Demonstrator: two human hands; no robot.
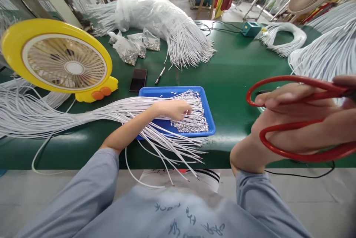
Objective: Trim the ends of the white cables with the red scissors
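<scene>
Across the blue tray on the green worktop, I see white wires lying left to right beneath the nearer left hand, fingers curled, pinch untellable, while the right hand, well apart, grips red-handled scissors.

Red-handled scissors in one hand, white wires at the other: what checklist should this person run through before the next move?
1. Red-handled scissors in the right hand: ok, gripped by the handles.
2. Scissor blades closed: cannot tell; they lie outside the picture.
3. Left hand at the white wires: ok, though its exact grip is unclear.
4. All wire ends inside the blue tray: not ok; several stick out past its front edge.
5. Small metal pieces present in the tray: ok, heaped near the wire ends.
6. Smartphone and pen outside the tray: ok, both lie beyond its far edge.
</scene>
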